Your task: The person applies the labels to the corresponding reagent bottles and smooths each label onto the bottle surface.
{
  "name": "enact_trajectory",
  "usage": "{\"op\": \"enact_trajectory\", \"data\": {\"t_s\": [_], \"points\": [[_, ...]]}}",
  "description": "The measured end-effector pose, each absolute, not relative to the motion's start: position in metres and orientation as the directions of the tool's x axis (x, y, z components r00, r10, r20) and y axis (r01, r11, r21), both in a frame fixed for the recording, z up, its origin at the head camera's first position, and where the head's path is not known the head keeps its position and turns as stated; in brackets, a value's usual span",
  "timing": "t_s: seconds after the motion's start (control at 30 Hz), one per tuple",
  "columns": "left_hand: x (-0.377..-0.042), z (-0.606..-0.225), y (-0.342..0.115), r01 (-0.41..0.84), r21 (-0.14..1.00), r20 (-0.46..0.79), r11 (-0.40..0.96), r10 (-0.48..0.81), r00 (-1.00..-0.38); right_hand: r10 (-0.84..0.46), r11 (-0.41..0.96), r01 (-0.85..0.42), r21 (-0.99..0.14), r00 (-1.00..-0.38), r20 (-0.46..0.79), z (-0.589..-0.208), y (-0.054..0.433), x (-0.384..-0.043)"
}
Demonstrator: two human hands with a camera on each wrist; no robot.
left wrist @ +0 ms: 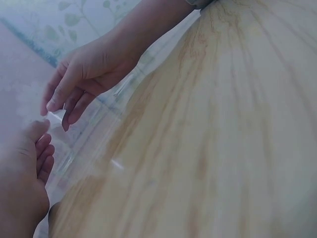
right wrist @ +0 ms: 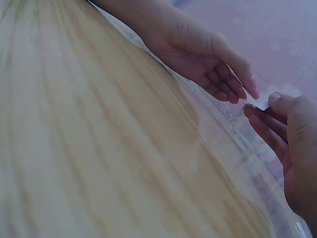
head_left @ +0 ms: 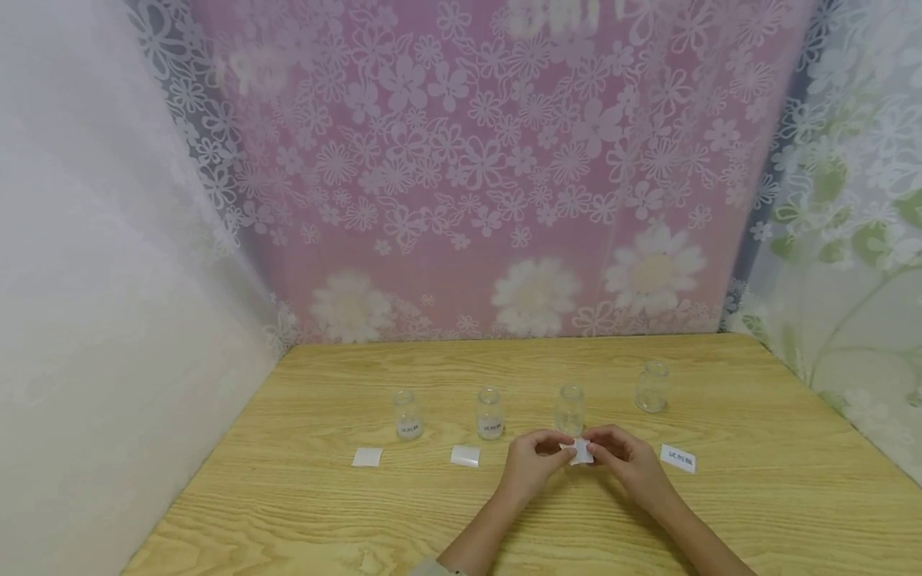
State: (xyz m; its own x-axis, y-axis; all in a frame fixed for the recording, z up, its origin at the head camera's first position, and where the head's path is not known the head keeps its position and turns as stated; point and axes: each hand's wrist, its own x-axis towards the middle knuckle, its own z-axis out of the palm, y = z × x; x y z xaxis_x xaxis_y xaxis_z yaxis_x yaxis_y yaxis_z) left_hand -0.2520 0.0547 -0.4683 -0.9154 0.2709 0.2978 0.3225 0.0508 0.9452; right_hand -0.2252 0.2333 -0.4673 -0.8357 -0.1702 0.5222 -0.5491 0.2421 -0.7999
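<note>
Between my two hands is a small white label [head_left: 580, 451]. My left hand [head_left: 531, 466] pinches its left edge between thumb and forefinger. On the other side, my right hand [head_left: 630, 466] pinches its right edge. Both wrist views show the label as a white sliver between the fingertips, mostly hidden by them. Just behind the hands stands an upright clear glass jar [head_left: 570, 410], its lower part partly covered by them. Right of my right hand, a white label with black writing [head_left: 679, 458] lies flat on the table.
Two glass jars with written labels, one on the left [head_left: 407, 416] and one nearer the middle [head_left: 490, 414], stand upright. In front of them lie white paper squares, left [head_left: 367, 457] and right [head_left: 465, 456]. A plain glass jar [head_left: 651, 387] stands farther back right on the wooden table [head_left: 324, 528].
</note>
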Motion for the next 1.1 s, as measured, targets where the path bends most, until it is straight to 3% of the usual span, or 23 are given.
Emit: {"op": "enact_trajectory", "data": {"t_s": [0.37,0.7,0.87,1.0,1.1], "points": [[-0.256,-0.472,0.055,0.331,0.941,0.315,0.073,0.169,-0.934,-0.033,0.195,-0.486,-0.852,-0.872,0.489,-0.464,0.231,-0.225],[-0.26,-0.475,0.054,0.304,0.949,0.292,0.086,0.133,-0.947,0.147,0.184,-0.297,-0.937,-0.934,0.326,-0.462,0.239,-0.227],[-0.258,-0.475,0.053,0.36,0.916,0.306,0.176,0.272,-0.912,0.202,0.11,-0.248,-0.962,-0.943,0.266,-0.459,0.243,-0.225],[-0.256,-0.476,0.051,0.47,0.817,0.322,0.333,0.412,-0.852,0.215,0.032,-0.241,-0.97,-0.946,0.243,-0.458,0.243,-0.224],[-0.256,-0.477,0.051,0.518,0.75,0.339,0.411,0.434,-0.835,0.216,0.049,-0.235,-0.971,-0.947,0.24,-0.458,0.242,-0.225]]}}
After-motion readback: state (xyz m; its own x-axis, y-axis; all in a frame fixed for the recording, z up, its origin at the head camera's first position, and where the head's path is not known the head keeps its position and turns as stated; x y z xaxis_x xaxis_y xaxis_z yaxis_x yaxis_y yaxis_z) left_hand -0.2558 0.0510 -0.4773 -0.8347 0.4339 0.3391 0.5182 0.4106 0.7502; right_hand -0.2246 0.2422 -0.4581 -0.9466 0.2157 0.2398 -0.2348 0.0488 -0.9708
